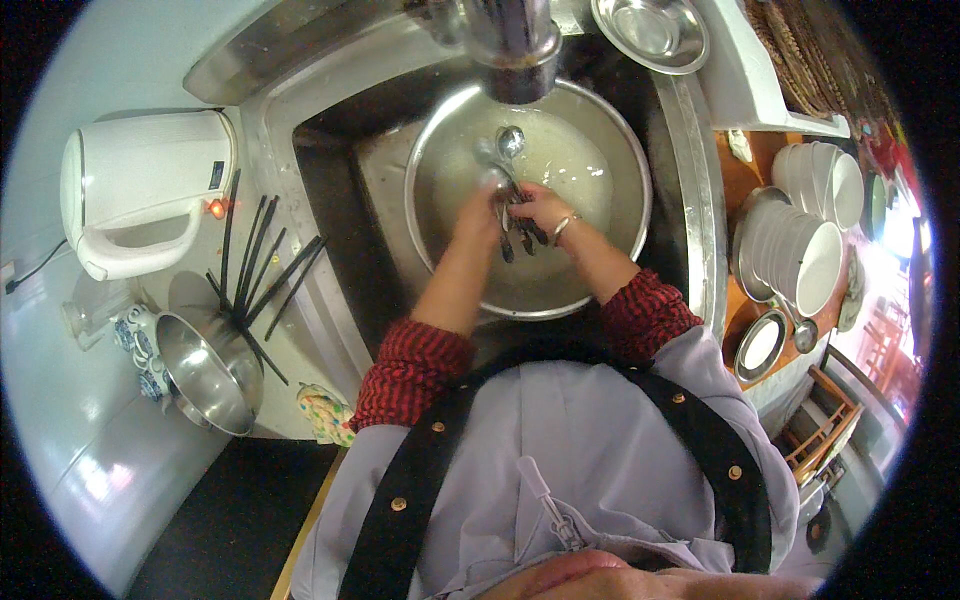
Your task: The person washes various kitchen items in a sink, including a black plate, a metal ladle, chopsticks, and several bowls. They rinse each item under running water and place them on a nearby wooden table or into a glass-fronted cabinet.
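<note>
A bunch of metal spoons (511,142) with dark handles is between my two hands, above a wide stainless steel basin (642,225) of cloudy water. My right hand (546,207), a bracelet at its wrist, grips the spoons near the middle, with handle ends sticking out below. My left hand (480,214) closes around the same bunch close to the spoon bowls; motion blur hides its fingers. One spoon bowl points up past the hands, and others beside it are blurred. The basin stands in a sink (382,172), under a metal faucet (517,82).
At left are a white electric kettle (150,180) with an orange light, black chopsticks (255,262), a tilted steel bowl (202,367) and a patterned cloth (326,412). A steel bowl (652,34) sits top right. Stacked white bowls (817,262) and a ladle (805,334) occupy the right-hand wooden surface.
</note>
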The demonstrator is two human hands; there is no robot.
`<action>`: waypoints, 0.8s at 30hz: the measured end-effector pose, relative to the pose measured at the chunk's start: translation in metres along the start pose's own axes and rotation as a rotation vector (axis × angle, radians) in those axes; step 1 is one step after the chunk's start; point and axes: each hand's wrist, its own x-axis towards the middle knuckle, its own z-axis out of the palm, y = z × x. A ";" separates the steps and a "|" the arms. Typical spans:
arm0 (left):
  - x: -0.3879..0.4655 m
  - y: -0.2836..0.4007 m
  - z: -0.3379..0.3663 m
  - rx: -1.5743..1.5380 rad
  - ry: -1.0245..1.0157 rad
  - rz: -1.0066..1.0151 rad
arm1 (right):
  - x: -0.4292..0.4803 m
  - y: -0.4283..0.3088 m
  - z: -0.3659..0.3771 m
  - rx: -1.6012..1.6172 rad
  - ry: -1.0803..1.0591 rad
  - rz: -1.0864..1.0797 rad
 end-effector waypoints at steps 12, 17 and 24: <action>0.003 0.005 0.000 -0.206 -0.023 -0.013 | -0.004 0.005 -0.006 0.167 0.126 0.075; 0.021 -0.002 -0.026 0.060 0.200 0.136 | 0.000 0.014 -0.011 -0.518 0.688 -0.012; 0.055 -0.033 -0.053 0.749 0.530 0.482 | 0.007 0.005 -0.018 -1.064 0.788 0.025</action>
